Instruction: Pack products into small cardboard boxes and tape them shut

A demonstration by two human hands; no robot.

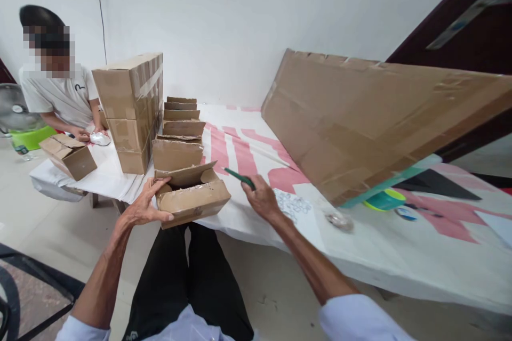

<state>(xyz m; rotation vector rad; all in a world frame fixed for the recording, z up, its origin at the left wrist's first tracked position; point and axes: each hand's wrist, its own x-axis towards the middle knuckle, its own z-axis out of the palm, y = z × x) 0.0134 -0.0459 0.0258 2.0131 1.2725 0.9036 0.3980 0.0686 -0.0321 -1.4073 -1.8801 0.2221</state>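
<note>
A small cardboard box (194,202) rests at the table's front edge, tilted toward me, its top flaps raised and tape torn along the edge. My left hand (150,203) clasps its left end, thumb on the front side and fingers over the top edge. To the right of the box, my right hand (261,197) is closed round a slim green box cutter (239,177), whose pale tip points left toward the box. Apart from the box, this hand hovers over the cloth-covered table (256,229). Behind the box stands a row of open cardboard boxes (178,154).
Taped cartons (128,112) are stacked at left. Beyond them a person (60,90) handles a white packet (100,139) beside another carton (70,156). A large cardboard sheet (372,122) leans at right, near a green tape roll (384,200) and a plastic-wrapped bundle (339,221).
</note>
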